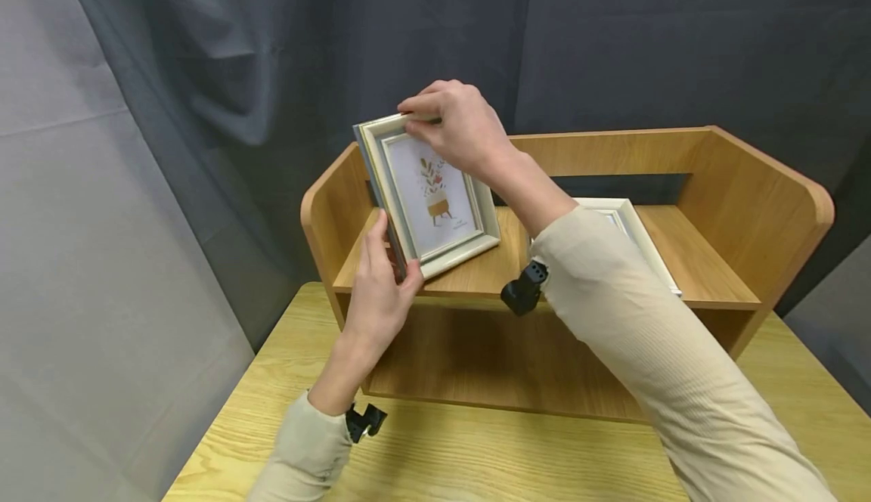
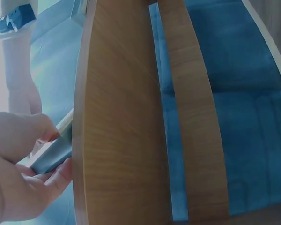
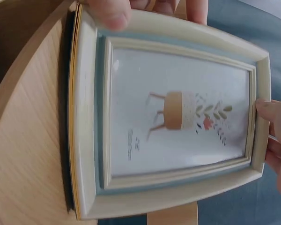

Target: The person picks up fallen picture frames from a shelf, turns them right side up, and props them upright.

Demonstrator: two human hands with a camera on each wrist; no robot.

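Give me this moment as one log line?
left hand: grips frame's lower corner | right hand: pinches top edge | cream-and-grey picture frame: tilted on wooden shelf

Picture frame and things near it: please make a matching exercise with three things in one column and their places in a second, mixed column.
Things:
1. left hand
2. right hand
3. second frame

Places:
A. lying on the shelf, behind the right sleeve
B. at the top edge of the picture frame
C. at the lower left corner of the picture frame

Pairs: 1-C, 2-B, 3-A
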